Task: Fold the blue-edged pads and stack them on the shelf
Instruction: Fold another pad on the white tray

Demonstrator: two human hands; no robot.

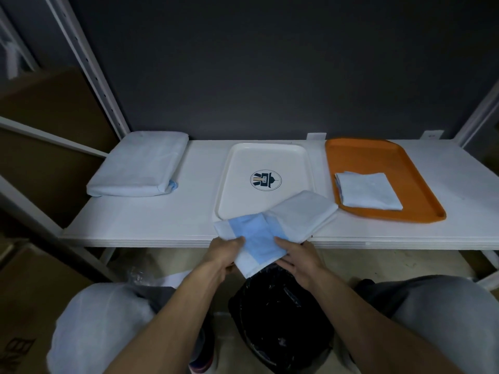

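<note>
Right now two hands hold one pad (259, 238) at the front edge of the shelf (151, 220). The left hand (225, 253) pinches the near left side of the pad, and its grip is closed on the soft sheet. The right hand (295, 256) presses the near right side, with its grip closed on the same pad. Both hands hold it because a floppy sheet needs two corners held to fold straight. The near part of the pad hangs off the shelf edge, over a black bag (280, 319) below. The far part lies on the shelf and covers one corner of the white tray (266, 157). That part already looks doubled over, so I think the fold is half done. A blue band shows on the part near the hands. On the right sits one orange tray (378, 152), and one folded pad (368, 191) lies flat in it. I think folded pads go there, so they stay neat in one place. On the left sits one thick bundle (137, 166) of the same pale sheets, with a bit of blue at its corner. It may be the pile waiting to be folded, but I cannot count the sheets in it. So there are two trays, one bundle, one folded pad, and one pad in the hands.
</note>
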